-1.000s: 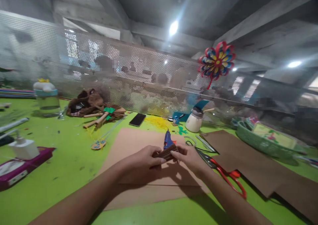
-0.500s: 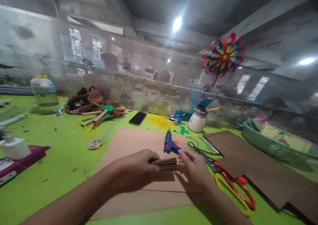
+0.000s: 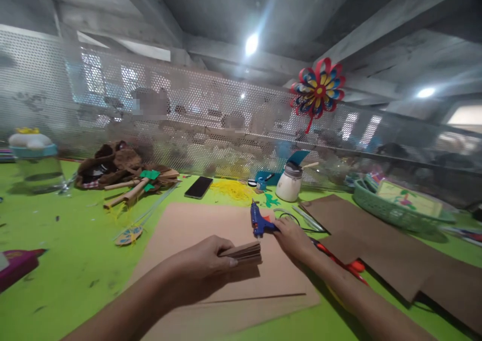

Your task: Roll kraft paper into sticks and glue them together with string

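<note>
My left hand [image 3: 211, 260] is closed around a stack of brown cardboard strips [image 3: 246, 252], held just above a large tan cardboard sheet [image 3: 203, 220]. The strips' ends fan out slightly to the right. My right hand [image 3: 293, 238] is at the handle of a blue hot glue gun [image 3: 257, 219], its fingers closed on the handle end and partly hidden by the back of the hand. The gun's nozzle points away from me. Beneath my right forearm, red-handled scissors [image 3: 333, 258] are mostly covered.
Brown cardboard pieces [image 3: 361, 235] lie at the right, before a green basket [image 3: 399, 208]. A white jar [image 3: 289, 184], yellow shreds [image 3: 233, 189] and a phone [image 3: 199, 187] line the back. At left are paper rolls [image 3: 137, 189] and a clear jar [image 3: 37, 167].
My right hand has moved away from the strips and onto the glue gun's handle, and the gun has shifted slightly. My left hand still holds the strips. The view has turned right.
</note>
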The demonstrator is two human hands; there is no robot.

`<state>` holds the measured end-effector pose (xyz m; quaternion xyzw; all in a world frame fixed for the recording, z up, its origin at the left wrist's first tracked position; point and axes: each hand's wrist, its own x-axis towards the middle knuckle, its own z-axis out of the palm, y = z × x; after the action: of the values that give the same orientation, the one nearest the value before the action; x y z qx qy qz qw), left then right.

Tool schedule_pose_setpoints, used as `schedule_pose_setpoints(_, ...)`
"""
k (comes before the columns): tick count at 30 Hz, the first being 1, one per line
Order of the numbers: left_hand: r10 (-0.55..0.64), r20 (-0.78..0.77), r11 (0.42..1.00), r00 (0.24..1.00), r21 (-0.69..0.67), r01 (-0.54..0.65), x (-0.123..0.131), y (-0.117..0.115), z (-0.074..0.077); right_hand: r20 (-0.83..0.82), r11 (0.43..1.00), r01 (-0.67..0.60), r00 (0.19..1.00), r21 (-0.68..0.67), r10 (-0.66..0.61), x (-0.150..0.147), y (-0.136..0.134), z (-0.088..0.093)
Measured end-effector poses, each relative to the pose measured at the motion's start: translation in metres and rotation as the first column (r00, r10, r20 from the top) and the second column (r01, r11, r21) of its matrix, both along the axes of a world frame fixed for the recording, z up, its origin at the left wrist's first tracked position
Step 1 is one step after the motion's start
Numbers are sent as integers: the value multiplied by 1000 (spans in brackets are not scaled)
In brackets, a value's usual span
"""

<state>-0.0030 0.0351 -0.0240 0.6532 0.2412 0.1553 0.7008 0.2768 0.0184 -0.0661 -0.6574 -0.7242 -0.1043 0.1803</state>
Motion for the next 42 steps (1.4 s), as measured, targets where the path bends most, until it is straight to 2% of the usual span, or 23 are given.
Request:
schedule_pose_setpoints(6,38,-73,999,997,16,-37,-2,3,0,16,1000,16,1000,21,-17,14,3,-1)
schedule_pose_setpoints(11,48,57,999,997,-26,-47,0,2,4,-36,998,4,999,67,-2,12,-2,-1)
schedule_pose_setpoints(15,45,109,996,993,-83,-36,2,-1,6,-123,990,-25,991,139,42,2,-14,11)
schedule_pose_setpoints(19,52,110,988,993,-149,-35,4,-2,2,-245,985,-110,959,131,140,-27,-34,32)
schedule_pose_setpoints(20,47,109,986,993,-162,-29,4,-2,1,-295,983,-146,940,112,174,-36,-39,36)
schedule_pose_setpoints(21,40,109,985,993,-174,-20,4,-1,0,-445,978,-199,871,65,207,-44,-42,39)
schedule_pose_setpoints(24,25,123,977,992,-211,1,3,-1,0,-745,961,-271,652,-54,142,-62,-48,39)
schedule_pose_setpoints(27,-12,135,979,991,-200,39,3,-1,6,-839,936,-323,541,-137,64,-68,-49,31)
schedule_pose_setpoints(30,-3,0,997,1000,-72,3,2,2,10,-917,918,-363,399,-161,-3,-69,-50,28)
schedule_pose_setpoints(33,47,-97,999,994,27,-45,1,4,9,-965,892,-420,255,-166,-60,-69,-53,35)
schedule_pose_setpoints(35,53,-94,997,994,55,-48,2,4,7,-975,878,-447,208,-169,-82,-70,-55,38)
schedule_pose_setpoints(39,84,-87,989,993,132,-72,3,0,3,-977,870,-458,180,-183,-111,-73,-57,34)
schedule_pose_setpoints(42,122,-160,966,980,246,-80,2,0,2,-965,870,-445,237,-215,-117,-70,-56,28)
